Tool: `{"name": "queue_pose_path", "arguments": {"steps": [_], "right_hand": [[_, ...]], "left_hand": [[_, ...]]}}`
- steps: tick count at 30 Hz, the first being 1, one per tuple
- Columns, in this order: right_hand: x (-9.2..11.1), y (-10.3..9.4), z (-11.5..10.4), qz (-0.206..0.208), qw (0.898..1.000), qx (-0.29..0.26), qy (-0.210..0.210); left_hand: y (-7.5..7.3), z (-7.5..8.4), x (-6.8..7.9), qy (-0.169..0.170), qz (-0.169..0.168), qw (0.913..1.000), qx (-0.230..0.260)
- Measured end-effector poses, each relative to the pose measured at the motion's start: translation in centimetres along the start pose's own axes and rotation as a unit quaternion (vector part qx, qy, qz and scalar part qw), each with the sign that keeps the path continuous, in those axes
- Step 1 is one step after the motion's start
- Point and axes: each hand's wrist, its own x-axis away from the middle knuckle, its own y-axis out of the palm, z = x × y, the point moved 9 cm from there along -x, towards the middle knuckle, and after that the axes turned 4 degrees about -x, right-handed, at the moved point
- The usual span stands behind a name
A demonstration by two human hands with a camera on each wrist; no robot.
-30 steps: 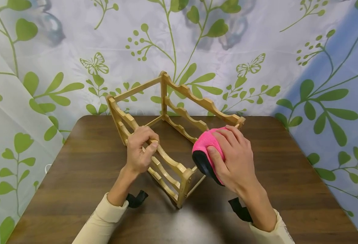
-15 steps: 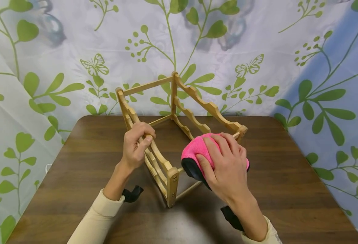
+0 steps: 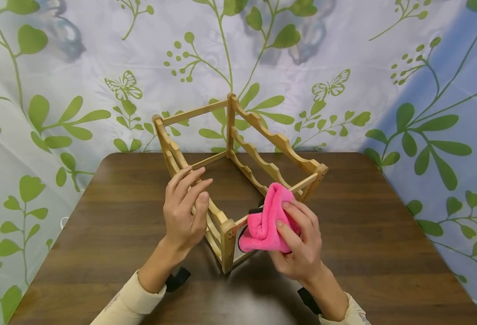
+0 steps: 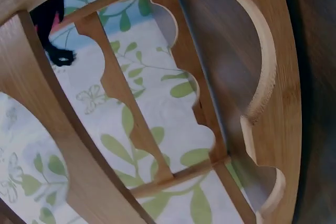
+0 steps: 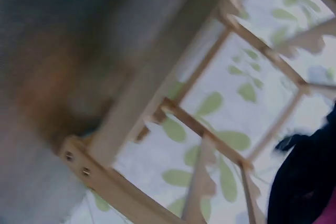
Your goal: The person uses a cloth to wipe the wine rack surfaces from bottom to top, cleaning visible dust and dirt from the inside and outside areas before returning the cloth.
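A wooden wine rack (image 3: 228, 246) with scalloped rails stands at an angle on the brown table (image 3: 120, 234). My left hand (image 3: 183, 214) is over its left scalloped rail, fingers straight and spread, gripping nothing. At the rack's near right side, my right hand (image 3: 303, 241) pinches a folded pink cleaning cloth (image 3: 272, 225) with black edging. The cloth overlaps the near crossbar in the head view. In the left wrist view a scalloped rail (image 4: 286, 93) fills the right side. Dark cloth fabric (image 5: 302, 182) shows at the right wrist view's lower right.
Behind the table hangs a pale curtain (image 3: 141, 54) printed with green leaves and butterflies. The rack's far post (image 3: 231, 124) rises in front of it. Black straps (image 3: 177, 280) hang at both wrists.
My left hand has let go of the rail and spread its fingers. The rack first turned and shifted a little. My right hand has turned the cloth, now showing its pink folds.
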Motion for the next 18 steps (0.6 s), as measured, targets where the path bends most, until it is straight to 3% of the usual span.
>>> {"name": "queue_pose_path", "arguments": {"steps": [4,9,11,14,16,18], "right_hand": [[1.7,0.4,-1.4,-0.007,0.997,-0.004,-0.077],[3.4,1.5,-2.0,-0.102,0.988,-0.025,-0.112],[4.2,2.4,-2.0,-0.163,0.981,-0.034,-0.096],[6.2,4.0,-1.3,-0.264,0.962,-0.054,-0.031],[7.5,5.0,-0.7,-0.328,0.943,-0.057,0.022],[8.9,6.0,0.0,-0.391,0.915,-0.061,0.073]], "left_hand": [[-0.1,1.7,-0.1,0.048,-0.015,0.9988,-0.002],[-0.6,4.6,0.1,0.143,-0.001,0.9897,0.002],[-0.7,5.5,0.3,0.167,-0.004,0.9858,-0.007],[-0.4,6.2,0.6,0.174,-0.019,0.9843,-0.021],[-0.3,6.3,0.6,0.172,-0.024,0.9844,-0.028],[-0.2,6.3,0.7,0.170,-0.028,0.9846,-0.028]]}}
